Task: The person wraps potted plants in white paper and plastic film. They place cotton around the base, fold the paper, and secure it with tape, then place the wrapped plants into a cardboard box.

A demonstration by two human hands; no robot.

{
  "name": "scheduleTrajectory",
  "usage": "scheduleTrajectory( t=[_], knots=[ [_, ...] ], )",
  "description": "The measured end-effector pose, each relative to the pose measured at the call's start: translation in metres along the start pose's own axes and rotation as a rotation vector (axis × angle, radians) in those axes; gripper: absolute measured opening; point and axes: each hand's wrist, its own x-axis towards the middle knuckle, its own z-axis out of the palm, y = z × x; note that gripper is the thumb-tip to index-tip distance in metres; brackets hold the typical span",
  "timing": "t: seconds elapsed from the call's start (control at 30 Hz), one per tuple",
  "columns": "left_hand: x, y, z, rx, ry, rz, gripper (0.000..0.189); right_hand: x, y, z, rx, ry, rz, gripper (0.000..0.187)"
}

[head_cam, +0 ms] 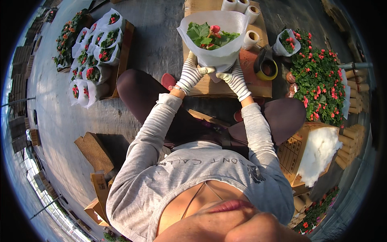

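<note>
Both my hands wear striped knit gloves and hold one potted plant in a white paper sleeve above a cardboard box in front of me. My left hand grips the lower left of the sleeve, and my right hand grips its lower right, thumbs towards each other. Green leaves and pink-red flowers show in the sleeve's wide mouth. The pot itself is hidden by the sleeve and my hands. Just right of the sleeve, a black tape dispenser with yellow-edged tape lies on the cardboard box.
Rolls of clear film stand on the box's far part. At left, a carton holds several sleeved plants. At right are a sleeved plant, massed flowering plants and a carton of white fluffy material. Cut cardboard lies lower left.
</note>
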Motion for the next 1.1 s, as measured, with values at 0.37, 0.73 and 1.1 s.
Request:
scheduleTrajectory(
  t=[0.37,0.73,1.1],
  knots=[
    [-0.002,-0.009,0.003,0.248,-0.018,-0.012,0.128,0.004,-0.004,0.009,-0.111,0.184,0.011,0.07],
    [-0.008,-0.039,0.005,0.253,0.21,-0.069,0.042,0.0,-0.008,0.027,-0.907,0.178,-0.287,0.036],
    [-0.015,0.003,0.028,0.381,0.045,-0.127,0.061,-0.015,-0.007,0.053,-0.482,0.132,0.113,0.072]
  ],
)
